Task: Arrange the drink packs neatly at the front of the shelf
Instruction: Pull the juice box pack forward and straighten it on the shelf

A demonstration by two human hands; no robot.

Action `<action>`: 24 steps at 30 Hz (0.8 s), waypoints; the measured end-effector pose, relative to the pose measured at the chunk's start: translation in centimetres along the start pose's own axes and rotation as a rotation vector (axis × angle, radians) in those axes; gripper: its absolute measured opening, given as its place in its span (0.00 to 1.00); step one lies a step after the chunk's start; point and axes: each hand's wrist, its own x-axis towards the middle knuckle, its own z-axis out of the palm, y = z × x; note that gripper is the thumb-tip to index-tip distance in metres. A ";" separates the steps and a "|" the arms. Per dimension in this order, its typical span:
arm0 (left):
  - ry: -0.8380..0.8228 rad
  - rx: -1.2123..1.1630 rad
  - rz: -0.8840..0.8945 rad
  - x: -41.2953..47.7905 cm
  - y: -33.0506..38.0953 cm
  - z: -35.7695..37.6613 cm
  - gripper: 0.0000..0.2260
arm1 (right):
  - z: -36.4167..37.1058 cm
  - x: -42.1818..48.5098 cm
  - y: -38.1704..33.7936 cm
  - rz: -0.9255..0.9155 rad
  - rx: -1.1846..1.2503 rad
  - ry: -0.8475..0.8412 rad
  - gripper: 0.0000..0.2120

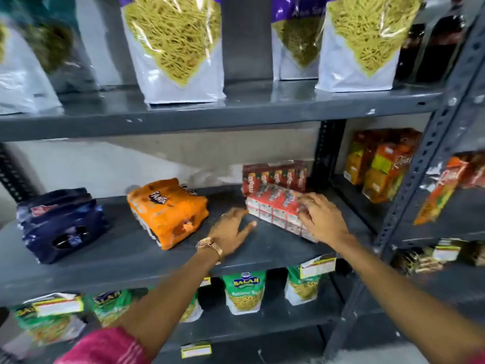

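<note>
Grey metal shelf [131, 248]: right hand [319, 219] grips the red drink pack's [275, 206] near end; left hand [231, 229], fingers spread, rests beside it.

Four drink packs [168, 212]; two hands [231, 229].

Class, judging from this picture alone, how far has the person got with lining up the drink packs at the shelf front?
Done: nothing sits squarely at the edge yet. In hand: the right hand rests on the flat red pack; the left hand lies open beside it. Left: the orange pack, blue pack and rear red pack.
</note>
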 end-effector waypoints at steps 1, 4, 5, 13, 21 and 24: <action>0.003 -0.122 -0.127 0.8 -0.2 0.9 0.22 | 0.8 0.1 1.2 0.159 0.043 -0.049 0.20; -0.010 -0.425 -0.454 3.6 0.6 2.9 0.28 | 2.3 0.3 4.5 0.590 0.280 -0.132 0.31; 0.013 -0.497 -0.526 4.7 0.7 3.3 0.31 | 2.9 0.5 5.2 0.668 0.456 -0.119 0.30; 0.119 -0.827 -0.593 11.1 3.5 3.9 0.13 | 6.0 1.4 7.4 0.637 1.066 0.018 0.09; 0.331 -0.995 -0.569 9.4 2.1 5.7 0.21 | 5.9 0.8 8.4 0.345 0.970 0.136 0.18; 0.485 -1.093 -0.508 6.8 0.9 7.7 0.22 | 5.7 0.7 8.3 0.196 0.860 0.172 0.18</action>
